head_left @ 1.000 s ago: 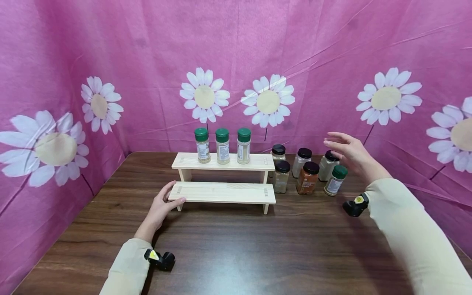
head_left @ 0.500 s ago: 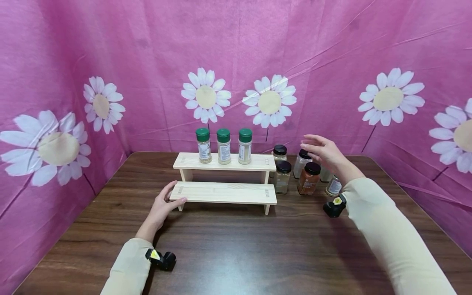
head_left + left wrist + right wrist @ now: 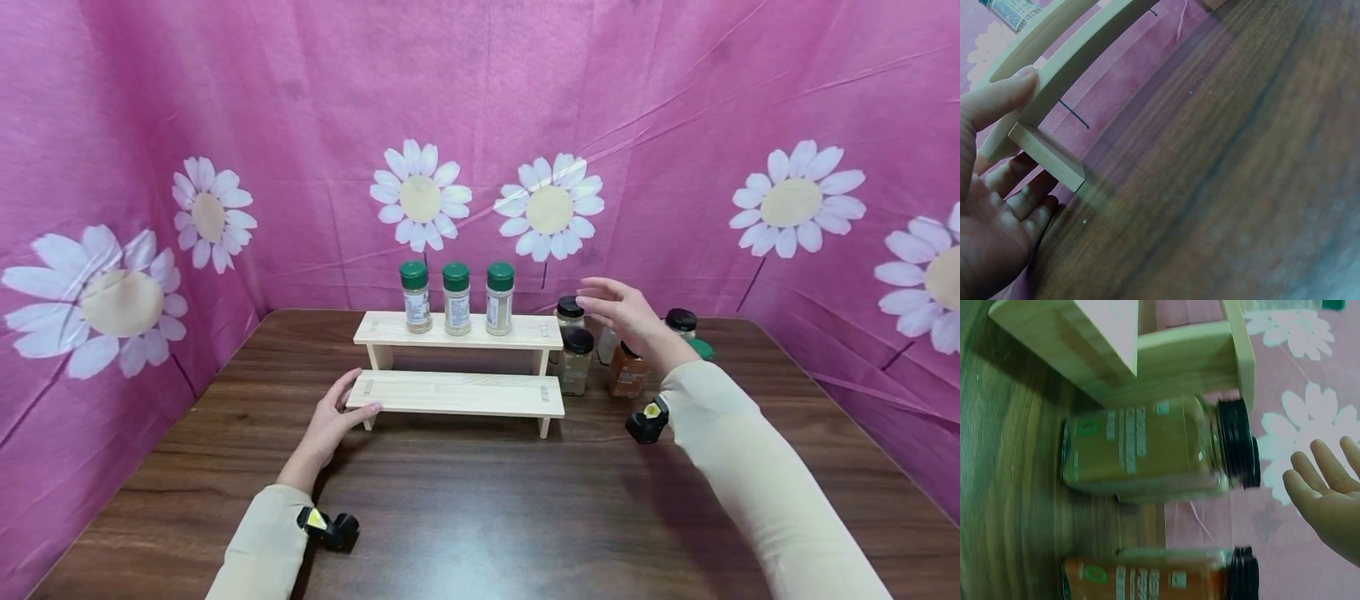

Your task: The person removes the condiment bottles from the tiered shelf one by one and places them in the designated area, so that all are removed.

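A two-step wooden spice rack [image 3: 457, 392] stands on the table, with three green-capped spice shakers [image 3: 457, 304] upright on its upper step. My left hand [image 3: 324, 429] holds the left end of the lower step; the left wrist view shows the thumb [image 3: 1007, 97] on its edge and the other fingers beside the leg. Over a group of black-lidded spice jars right of the rack, my right hand [image 3: 630, 317] hovers with fingers extended, holding nothing. Below its fingers are a brown-filled jar [image 3: 575, 373] and, partly hidden, an orange-red one [image 3: 627, 375].
Behind the right arm, another black-lidded jar [image 3: 681, 321] and a green cap [image 3: 701, 348] show in part. The brown wooden table [image 3: 465, 500] extends in front of the rack. A pink cloth [image 3: 480, 108] with white daisies hangs behind and at both sides.
My right hand has moved left across the jars, from the right side of the group to above the ones nearest the rack. The left hand keeps its hold on the rack.
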A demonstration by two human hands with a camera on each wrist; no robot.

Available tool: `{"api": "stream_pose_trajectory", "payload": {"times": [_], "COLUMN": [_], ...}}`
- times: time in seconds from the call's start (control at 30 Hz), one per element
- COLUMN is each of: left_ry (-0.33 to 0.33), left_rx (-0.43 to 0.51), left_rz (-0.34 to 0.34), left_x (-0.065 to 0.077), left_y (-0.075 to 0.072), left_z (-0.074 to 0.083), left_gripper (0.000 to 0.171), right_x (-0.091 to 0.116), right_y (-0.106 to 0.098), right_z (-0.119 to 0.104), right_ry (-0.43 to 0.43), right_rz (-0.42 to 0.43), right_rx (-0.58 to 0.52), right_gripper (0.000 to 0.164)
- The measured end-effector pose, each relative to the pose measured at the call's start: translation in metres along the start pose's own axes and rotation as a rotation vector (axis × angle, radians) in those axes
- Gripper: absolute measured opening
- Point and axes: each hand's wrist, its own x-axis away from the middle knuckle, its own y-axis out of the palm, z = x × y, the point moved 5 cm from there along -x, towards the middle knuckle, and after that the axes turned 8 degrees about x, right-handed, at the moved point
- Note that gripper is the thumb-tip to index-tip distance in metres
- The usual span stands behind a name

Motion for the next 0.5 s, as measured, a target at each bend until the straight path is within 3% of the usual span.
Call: {"api": "stream_pose_trajectory", "payload": {"times": [0.5], "left_ry": [0.003], "left_rx": [-0.001], "left_rz": [0.004], "left_x": [0.000], "left_y": [0.000], "left_z": [-0.001], "left_gripper": [0.070], "right_x": [-0.013], "right_y": [0.045], "right_z": [-0.003], "right_ry": [-0.034], "right_rz": [-0.068], "right_rx": [-0.036], "right_gripper": [0.055]}}
